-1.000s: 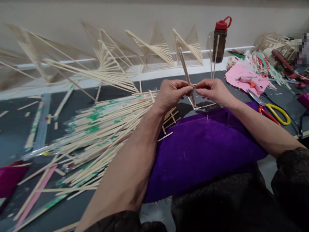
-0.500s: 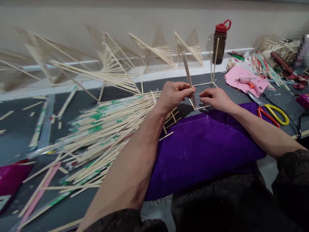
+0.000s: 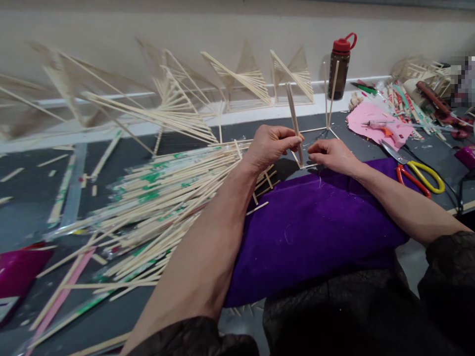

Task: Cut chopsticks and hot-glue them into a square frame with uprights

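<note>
Thin wooden chopsticks (image 3: 292, 106) stand upright, pinched low down between the thumb and fingers of my left hand (image 3: 273, 143). Their lower end meets a corner of a small chopstick frame (image 3: 313, 130) lying on the table. At the frame's far corner, two more sticks (image 3: 331, 96) rise in a narrow V. My right hand (image 3: 336, 154) is curled with fingertips together beside the frame's near stick. What those fingertips grip, if anything, is hidden. Under both forearms lies a purple cloth (image 3: 319, 232).
Loose and wrapped chopsticks (image 3: 174, 193) pile up at left. Twisted chopstick models (image 3: 237, 81) line the wall. A red-capped bottle (image 3: 339, 69) stands behind. At right are a glue gun (image 3: 389, 129) on pink paper (image 3: 359, 116) and scissors (image 3: 419, 173) with red and yellow handles.
The view has shifted very slightly. Both hands keep nearly the same pose, and the upright chopsticks stay in my left hand.
</note>
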The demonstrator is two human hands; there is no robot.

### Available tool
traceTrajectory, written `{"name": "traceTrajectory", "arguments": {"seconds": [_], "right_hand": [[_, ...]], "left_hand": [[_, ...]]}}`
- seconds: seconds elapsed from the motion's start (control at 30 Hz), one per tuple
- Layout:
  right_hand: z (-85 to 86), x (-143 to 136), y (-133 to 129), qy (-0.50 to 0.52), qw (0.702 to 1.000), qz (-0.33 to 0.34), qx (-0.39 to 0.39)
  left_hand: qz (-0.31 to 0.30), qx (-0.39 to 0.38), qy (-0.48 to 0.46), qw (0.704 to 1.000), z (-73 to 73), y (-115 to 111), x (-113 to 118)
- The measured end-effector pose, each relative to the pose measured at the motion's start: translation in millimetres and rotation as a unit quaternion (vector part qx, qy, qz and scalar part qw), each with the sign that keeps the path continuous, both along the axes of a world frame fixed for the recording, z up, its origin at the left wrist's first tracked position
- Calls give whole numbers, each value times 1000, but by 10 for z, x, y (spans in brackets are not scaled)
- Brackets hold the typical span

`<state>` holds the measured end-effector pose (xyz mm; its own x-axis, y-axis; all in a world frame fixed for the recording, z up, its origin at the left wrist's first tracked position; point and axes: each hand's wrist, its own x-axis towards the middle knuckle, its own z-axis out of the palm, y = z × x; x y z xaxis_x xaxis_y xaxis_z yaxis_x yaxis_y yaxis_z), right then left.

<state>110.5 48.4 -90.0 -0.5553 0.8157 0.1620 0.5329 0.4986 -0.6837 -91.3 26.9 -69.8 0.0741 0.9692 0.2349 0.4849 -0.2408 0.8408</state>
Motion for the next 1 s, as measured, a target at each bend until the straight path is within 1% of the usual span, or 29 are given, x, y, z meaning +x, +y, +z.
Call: {"name": "traceTrajectory", "arguments": {"seconds": [0.2, 0.33, 0.47, 0.53, 0.63, 0.73, 0.87, 1.0], "right_hand": [[-29, -13, 4, -18, 999, 7, 26], [-23, -43, 0, -5, 999, 5, 39], [20, -94, -36, 14, 999, -8, 44], [46, -130, -44, 53, 997, -25, 48], [87, -197, -24, 143, 987, -56, 48], [125, -262, 12, 195, 978, -62, 48], [176, -290, 20, 179, 980, -60, 68], [218, -266, 7, 163, 981, -60, 82]], "left_hand": [[-1, -11, -2, 1000, 19, -13, 20], [0, -11, -8, 1000, -14, -16, 18], [2, -3, -15, 1000, -44, -36, 8], [-5, 4, -15, 1000, -44, -52, 13], [-21, 11, -22, 999, -29, -75, 37], [-26, 4, -35, 999, -9, -91, 69], [-18, -9, -58, 998, 1, -115, 92], [-9, -27, -86, 996, -19, -131, 65]]}}
